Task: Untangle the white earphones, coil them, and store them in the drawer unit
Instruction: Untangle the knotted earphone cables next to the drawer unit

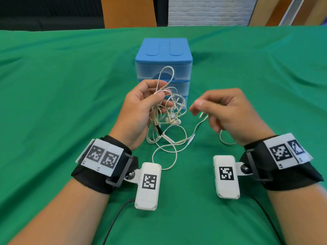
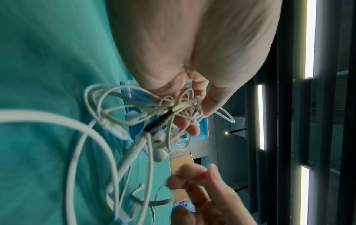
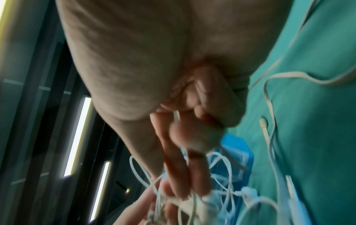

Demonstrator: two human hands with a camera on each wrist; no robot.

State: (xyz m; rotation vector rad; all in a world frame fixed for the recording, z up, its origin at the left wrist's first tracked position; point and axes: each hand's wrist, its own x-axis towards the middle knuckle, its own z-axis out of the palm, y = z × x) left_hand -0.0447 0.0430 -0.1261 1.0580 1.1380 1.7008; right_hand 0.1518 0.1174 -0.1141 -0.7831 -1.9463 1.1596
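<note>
The white earphones [image 1: 169, 110] are a tangled bunch, held up just in front of the blue drawer unit [image 1: 163, 55]. My left hand [image 1: 163, 99] pinches the top of the tangle between thumb and fingers; the earbuds [image 2: 159, 137] and a black sleeve on the cord hang below it. Loose loops and the jack plug [image 1: 191, 138] trail on the green cloth. To the right, my right hand [image 1: 196, 107] is curled around one strand [image 1: 201, 114] of the cord. In the right wrist view that strand [image 3: 175, 117] runs between the fingers. All the drawers look closed.
A green cloth [image 1: 70, 85] covers the whole table, with wide bare areas left and right of the drawer unit. A black cable [image 1: 115, 218] runs from the left wrist camera to the near edge. Wooden panels and a white brick wall stand behind the table.
</note>
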